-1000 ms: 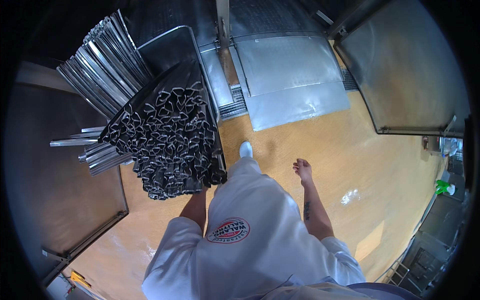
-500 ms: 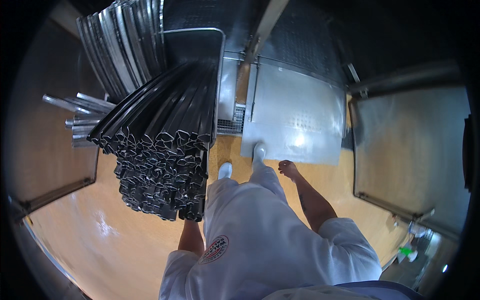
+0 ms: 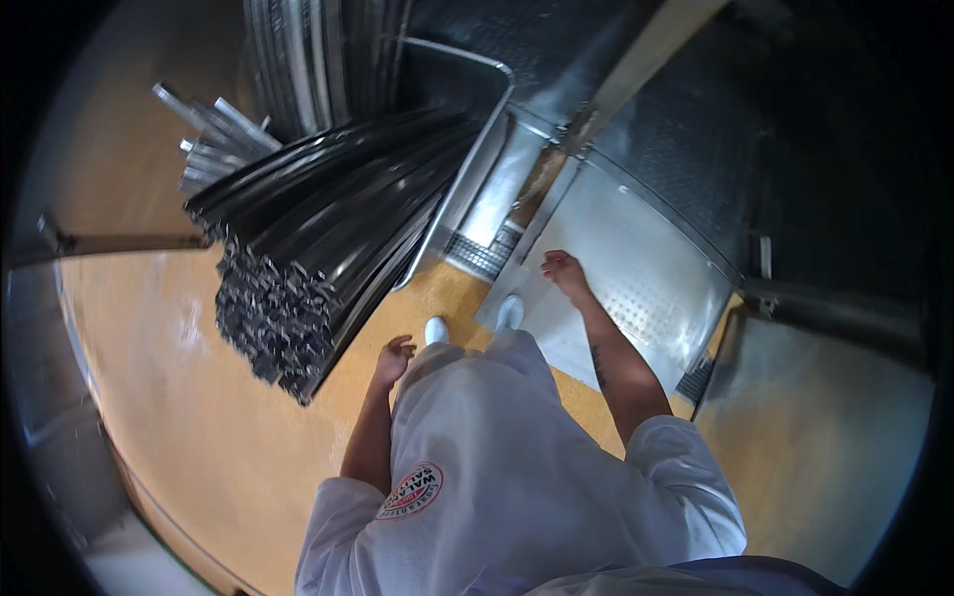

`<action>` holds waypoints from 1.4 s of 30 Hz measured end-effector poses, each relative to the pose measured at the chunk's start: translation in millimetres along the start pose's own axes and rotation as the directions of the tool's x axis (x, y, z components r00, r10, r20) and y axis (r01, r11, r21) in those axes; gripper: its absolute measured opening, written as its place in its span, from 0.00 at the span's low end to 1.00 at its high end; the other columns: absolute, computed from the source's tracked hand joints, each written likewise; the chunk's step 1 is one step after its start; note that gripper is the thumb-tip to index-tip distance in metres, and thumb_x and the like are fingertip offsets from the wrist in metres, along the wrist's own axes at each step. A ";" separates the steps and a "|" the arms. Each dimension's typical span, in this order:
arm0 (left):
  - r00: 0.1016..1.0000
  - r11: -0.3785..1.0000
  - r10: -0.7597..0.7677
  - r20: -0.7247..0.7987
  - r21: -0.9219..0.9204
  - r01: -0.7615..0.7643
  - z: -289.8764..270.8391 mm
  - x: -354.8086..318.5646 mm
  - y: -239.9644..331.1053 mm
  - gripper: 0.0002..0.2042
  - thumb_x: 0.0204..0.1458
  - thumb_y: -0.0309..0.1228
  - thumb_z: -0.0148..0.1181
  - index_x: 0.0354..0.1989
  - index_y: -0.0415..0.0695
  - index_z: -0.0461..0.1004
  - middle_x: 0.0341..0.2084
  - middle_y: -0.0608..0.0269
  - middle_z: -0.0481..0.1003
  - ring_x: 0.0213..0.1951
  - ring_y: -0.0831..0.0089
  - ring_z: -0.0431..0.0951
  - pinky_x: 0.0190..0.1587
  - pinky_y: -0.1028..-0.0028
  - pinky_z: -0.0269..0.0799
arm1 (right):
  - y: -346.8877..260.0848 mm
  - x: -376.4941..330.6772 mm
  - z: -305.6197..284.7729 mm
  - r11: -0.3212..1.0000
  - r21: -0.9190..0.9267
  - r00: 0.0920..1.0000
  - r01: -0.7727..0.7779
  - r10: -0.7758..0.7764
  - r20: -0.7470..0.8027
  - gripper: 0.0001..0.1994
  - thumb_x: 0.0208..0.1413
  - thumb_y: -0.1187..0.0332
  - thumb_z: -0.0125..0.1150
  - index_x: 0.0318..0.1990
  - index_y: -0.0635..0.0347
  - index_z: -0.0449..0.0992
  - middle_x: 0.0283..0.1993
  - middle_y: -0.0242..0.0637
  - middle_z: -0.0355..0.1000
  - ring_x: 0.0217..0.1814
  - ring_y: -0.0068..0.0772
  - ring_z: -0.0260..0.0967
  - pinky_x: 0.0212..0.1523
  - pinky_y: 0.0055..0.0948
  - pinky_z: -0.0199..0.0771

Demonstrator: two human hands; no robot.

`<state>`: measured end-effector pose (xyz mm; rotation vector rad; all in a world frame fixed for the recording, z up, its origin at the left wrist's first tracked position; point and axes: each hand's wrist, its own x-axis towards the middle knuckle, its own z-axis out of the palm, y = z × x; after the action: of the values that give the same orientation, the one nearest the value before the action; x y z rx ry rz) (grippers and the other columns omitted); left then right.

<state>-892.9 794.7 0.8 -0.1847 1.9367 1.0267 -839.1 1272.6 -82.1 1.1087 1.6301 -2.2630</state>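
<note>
Tubes (image 3: 308, 268) stacked just left of left hand (image 3: 394, 360), fingers loosely curled, empty; right hand (image 3: 562, 270) open, well right of tubes

Metal profiles (image 3: 308, 258) left of ramp plate (image 3: 626, 268)

Labels, one item: round emblem (image 3: 411, 492), lower centre-left of the frame, printed on the white garment (image 3: 517, 467) worn by the person, lying just beside the left sleeve; shape circular to oval; colours a red outer ring with white lettering, a white inner field and a dark band across the middle; seen upside down and bent by the lens. Packages: none visible. Signs: none visible on floor or walls. Screens: none visible. Lettering elsewhere in the frame: none that can be made out
</note>
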 end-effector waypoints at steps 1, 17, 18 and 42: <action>1.000 1.000 0.021 -0.022 -0.002 -0.022 2.7 -2.8 12.2 0.21 0.60 0.27 0.48 0.62 0.41 0.67 0.47 0.54 0.79 0.43 0.69 0.78 0.43 0.70 0.74 | 10.5 9.0 -13.1 0.999 -0.019 0.999 -0.032 0.032 -0.004 0.11 0.64 0.68 0.53 0.49 0.60 0.74 0.37 0.34 0.76 0.35 0.24 0.73 0.36 0.24 0.74; 0.809 0.831 -0.475 -0.346 -0.480 0.282 -87.1 -201.4 -207.8 0.17 0.63 0.36 0.50 0.57 0.45 0.71 0.40 0.59 0.80 0.38 0.70 0.80 0.33 0.70 0.73 | 110.5 -30.3 240.8 0.822 -0.548 0.891 0.154 0.125 0.437 0.10 0.61 0.61 0.56 0.40 0.57 0.78 0.29 0.30 0.75 0.26 0.19 0.70 0.25 0.22 0.67; 0.815 0.794 -0.482 -0.322 -0.554 0.250 -90.7 -216.0 -248.8 0.19 0.63 0.41 0.50 0.58 0.45 0.70 0.41 0.60 0.80 0.39 0.69 0.80 0.34 0.68 0.74 | 111.0 -47.8 263.1 0.796 -0.597 0.892 0.102 0.193 0.409 0.09 0.60 0.62 0.57 0.39 0.57 0.78 0.28 0.31 0.75 0.26 0.19 0.70 0.24 0.23 0.67; 0.872 0.900 0.404 -0.276 0.291 -0.325 -573.5 -42.1 -106.3 0.17 0.59 0.34 0.54 0.54 0.43 0.75 0.43 0.52 0.81 0.46 0.62 0.82 0.50 0.66 0.76 | 166.0 -99.7 691.8 0.573 -0.794 0.961 0.203 0.040 0.275 0.14 0.59 0.59 0.57 0.39 0.63 0.78 0.37 0.47 0.78 0.40 0.45 0.76 0.42 0.38 0.74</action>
<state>-1188.6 302.2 110.2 0.1679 2.4500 1.0431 -1014.6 576.8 -48.3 0.4483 2.2363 -1.2480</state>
